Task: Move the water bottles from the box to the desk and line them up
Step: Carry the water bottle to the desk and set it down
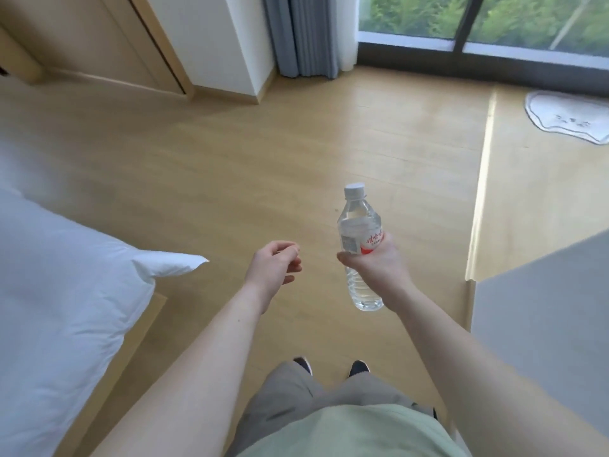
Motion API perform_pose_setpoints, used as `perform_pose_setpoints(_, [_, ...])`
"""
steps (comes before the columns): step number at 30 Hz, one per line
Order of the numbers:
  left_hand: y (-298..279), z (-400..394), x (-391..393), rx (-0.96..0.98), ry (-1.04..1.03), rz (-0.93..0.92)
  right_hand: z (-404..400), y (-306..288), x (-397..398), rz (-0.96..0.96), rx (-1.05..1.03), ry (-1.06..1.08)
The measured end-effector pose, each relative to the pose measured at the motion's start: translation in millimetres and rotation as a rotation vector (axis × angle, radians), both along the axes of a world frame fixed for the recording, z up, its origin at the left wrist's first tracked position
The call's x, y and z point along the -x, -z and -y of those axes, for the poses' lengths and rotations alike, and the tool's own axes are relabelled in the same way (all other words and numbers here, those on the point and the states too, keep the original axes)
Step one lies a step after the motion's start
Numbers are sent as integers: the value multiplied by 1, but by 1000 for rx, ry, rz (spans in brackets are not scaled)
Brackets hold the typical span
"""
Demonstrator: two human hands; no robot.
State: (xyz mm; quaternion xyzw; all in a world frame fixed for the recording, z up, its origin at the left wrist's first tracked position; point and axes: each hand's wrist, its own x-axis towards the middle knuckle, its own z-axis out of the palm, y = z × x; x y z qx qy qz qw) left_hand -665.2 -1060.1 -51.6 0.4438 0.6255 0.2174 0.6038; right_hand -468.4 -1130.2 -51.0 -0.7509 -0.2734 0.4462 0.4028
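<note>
Right hand [372, 262] wrapped round full, smooth water bottle [361, 245] at labelled middle — weighty, firm, possibly slippery; left hand [275, 267] alongside, loosely curled, empty.

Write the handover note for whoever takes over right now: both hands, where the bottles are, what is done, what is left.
Right hand: grips one water bottle around its label, upright, white cap on, held in the air over the wooden floor.
Left hand: holds nothing, fingers loosely curled.
Neither a box nor any other bottles are in view; a grey surface at the right edge may be the desk, but I cannot tell.
Done: this bottle is picked up, not yet set down. How many already stand on the desk is not visible.
Left: set it on the desk, fetch any remaining bottles, line them up.
</note>
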Motion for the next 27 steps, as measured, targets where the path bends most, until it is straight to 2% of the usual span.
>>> perform_pose_setpoints(8, [9, -91, 36, 12, -102, 9, -114, 3, 26, 10, 15, -166])
perform_pose_setpoints(17, [18, -216, 96, 64, -134, 14, -261, 1, 83, 7, 14, -212])
perform_pose_setpoints(27, [15, -338, 113, 44, -165, 41, -389, -6, 121, -10, -41, -277])
